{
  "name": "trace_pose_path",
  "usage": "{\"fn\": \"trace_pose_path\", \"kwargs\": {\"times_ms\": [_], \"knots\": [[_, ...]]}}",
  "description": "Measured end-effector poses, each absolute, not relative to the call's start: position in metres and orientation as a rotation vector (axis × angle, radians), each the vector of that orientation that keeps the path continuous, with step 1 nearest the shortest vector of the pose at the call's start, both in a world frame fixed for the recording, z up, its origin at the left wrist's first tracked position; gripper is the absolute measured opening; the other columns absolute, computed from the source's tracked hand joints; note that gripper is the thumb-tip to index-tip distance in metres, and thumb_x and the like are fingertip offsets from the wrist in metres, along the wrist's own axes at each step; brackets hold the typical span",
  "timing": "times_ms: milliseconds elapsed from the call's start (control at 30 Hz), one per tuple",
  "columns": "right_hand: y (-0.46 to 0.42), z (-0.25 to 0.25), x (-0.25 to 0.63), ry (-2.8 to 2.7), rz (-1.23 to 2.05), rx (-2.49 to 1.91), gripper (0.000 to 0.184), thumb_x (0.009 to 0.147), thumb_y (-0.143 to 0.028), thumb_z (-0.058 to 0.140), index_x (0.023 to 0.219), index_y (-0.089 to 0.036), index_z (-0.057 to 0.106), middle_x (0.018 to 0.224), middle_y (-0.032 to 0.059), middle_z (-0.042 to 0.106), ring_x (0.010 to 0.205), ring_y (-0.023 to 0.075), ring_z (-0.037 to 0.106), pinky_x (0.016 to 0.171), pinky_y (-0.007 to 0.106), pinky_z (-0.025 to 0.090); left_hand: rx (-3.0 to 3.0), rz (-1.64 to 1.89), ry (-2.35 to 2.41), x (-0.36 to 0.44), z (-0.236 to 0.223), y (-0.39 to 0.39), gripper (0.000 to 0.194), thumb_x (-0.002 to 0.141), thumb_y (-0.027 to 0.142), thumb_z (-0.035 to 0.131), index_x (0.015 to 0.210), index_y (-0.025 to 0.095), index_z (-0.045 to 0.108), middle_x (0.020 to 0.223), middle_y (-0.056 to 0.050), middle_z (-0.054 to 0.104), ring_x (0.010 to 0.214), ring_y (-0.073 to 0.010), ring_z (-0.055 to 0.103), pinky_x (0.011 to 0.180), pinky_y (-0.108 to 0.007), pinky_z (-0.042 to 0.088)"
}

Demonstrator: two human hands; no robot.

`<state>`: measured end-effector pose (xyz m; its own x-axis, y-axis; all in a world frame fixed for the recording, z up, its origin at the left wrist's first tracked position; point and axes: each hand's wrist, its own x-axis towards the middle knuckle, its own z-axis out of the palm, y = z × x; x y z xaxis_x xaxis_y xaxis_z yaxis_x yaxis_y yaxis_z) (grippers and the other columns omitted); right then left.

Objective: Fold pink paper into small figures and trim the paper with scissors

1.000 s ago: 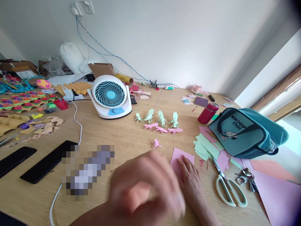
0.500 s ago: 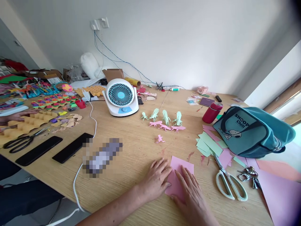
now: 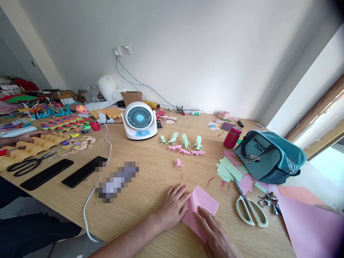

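While the pink sheet (image 3: 199, 199) stays on the near part of the counter (image 3: 150, 172), it has turned a little clockwise over the last half second, so that one corner now points away. The left hand (image 3: 174, 207) lies flattened with fingers spread, and its thumb side touches the sheet's left edge. The right hand (image 3: 216, 233) has shifted toward the near right side, fingers resting on the paper from above. Neither grips anything; they are apart, with the sheet between them. That change suggests positioning or smoothing rather than lifting; whether a crease runs under the right fingers I cannot tell. Farther off stand a small pink folded figure (image 3: 178, 163) and a row of pale green figures (image 3: 185, 141); scissors (image 3: 252, 211) lie to the right, well apart from both hands.
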<state>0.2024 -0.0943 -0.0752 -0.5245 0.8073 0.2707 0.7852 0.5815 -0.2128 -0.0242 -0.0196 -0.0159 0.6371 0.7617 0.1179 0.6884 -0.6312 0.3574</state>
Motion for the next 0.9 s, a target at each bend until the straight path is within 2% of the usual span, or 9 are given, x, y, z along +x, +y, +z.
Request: {"fn": "trace_pose_path", "kwargs": {"times_ms": [67,133,267,433,533,633,733,800,900], "knots": [[-0.095,-0.067,0.204,-2.482,0.099,-1.313,0.072,0.071,-0.001,0.047,0.141,-0.013,0.054,0.140,0.0180,0.057,0.127,0.0329,0.057,0.100,0.046,0.053,2.587,0.401,1.169,-0.024,-0.017,-0.019,0.050,0.092,0.021,0.052,0.141,0.024,0.047,0.155,-0.009,0.040,0.146,-0.0294,0.031,0.119,-0.054,0.028],[-0.096,-0.055,0.204,-2.522,0.154,-1.346,0.069,0.075,0.000,0.044,0.142,-0.013,0.053,0.143,0.0152,0.056,0.130,0.0297,0.055,0.105,0.043,0.050,2.594,0.417,1.169,-0.025,-0.018,-0.019,0.049,0.092,0.020,0.051,0.141,0.024,0.048,0.154,-0.009,0.041,0.145,-0.0293,0.033,0.118,-0.054,0.029],[-0.097,-0.031,0.197,-2.514,0.224,-1.474,0.064,0.074,0.000,0.043,0.135,-0.011,0.060,0.141,0.0153,0.058,0.130,0.0297,0.055,0.108,0.046,0.047,2.610,0.480,1.145,-0.026,-0.018,-0.019,0.045,0.095,0.023,0.048,0.139,0.022,0.051,0.151,-0.010,0.046,0.142,-0.0293,0.037,0.117,-0.055,0.033],[-0.095,-0.017,0.188,-2.406,0.362,-1.548,0.049,0.090,-0.012,0.041,0.134,-0.013,0.062,0.142,0.0153,0.057,0.132,0.0277,0.053,0.111,0.044,0.043,2.577,0.621,1.090,-0.032,-0.020,-0.018,0.043,0.099,0.026,0.040,0.139,0.018,0.052,0.143,-0.011,0.054,0.137,-0.0261,0.045,0.116,-0.049,0.037],[-0.094,-0.015,0.188,-2.325,0.435,-1.542,0.046,0.093,-0.015,0.042,0.135,-0.014,0.061,0.143,0.0147,0.056,0.133,0.0269,0.052,0.112,0.044,0.041,2.522,0.687,1.030,-0.037,-0.021,-0.018,0.044,0.101,0.035,0.038,0.139,0.017,0.052,0.144,-0.012,0.054,0.137,-0.0250,0.045,0.116,-0.046,0.037],[-0.092,-0.019,0.190,-2.227,0.477,-1.502,0.046,0.091,-0.014,0.044,0.134,-0.016,0.062,0.142,0.0134,0.057,0.132,0.0261,0.052,0.111,0.043,0.042,2.503,0.726,0.911,-0.040,-0.020,-0.021,0.051,0.099,0.045,0.043,0.141,0.018,0.051,0.148,-0.013,0.049,0.141,-0.0267,0.040,0.118,-0.046,0.034],[-0.090,-0.023,0.191,-2.136,0.486,-1.431,0.045,0.094,-0.016,0.042,0.133,-0.019,0.063,0.139,0.0120,0.060,0.129,0.0242,0.056,0.108,0.040,0.045,2.527,0.749,0.798,-0.040,-0.018,-0.025,0.062,0.089,0.054,0.059,0.139,0.018,0.053,0.147,-0.013,0.050,0.141,-0.0296,0.039,0.117,-0.047,0.035],[-0.090,-0.023,0.191,-2.114,0.496,-1.390,0.045,0.094,-0.015,0.041,0.133,-0.021,0.062,0.139,0.0111,0.060,0.128,0.0233,0.057,0.108,0.039,0.046,2.530,0.776,0.765,-0.040,-0.018,-0.026,0.051,0.090,0.047,0.060,0.133,0.019,0.059,0.141,-0.012,0.056,0.136,-0.0277,0.045,0.115,-0.045,0.038],[-0.091,-0.022,0.190,-2.129,0.516,-1.355,0.049,0.091,-0.012,0.042,0.135,-0.022,0.061,0.140,0.0100,0.059,0.129,0.0234,0.055,0.108,0.041,0.045,2.485,0.876,0.752,-0.039,-0.020,-0.027,0.029,0.097,0.029,0.050,0.117,0.019,0.068,0.125,-0.009,0.067,0.126,-0.0221,0.054,0.110,-0.040,0.043]]}}
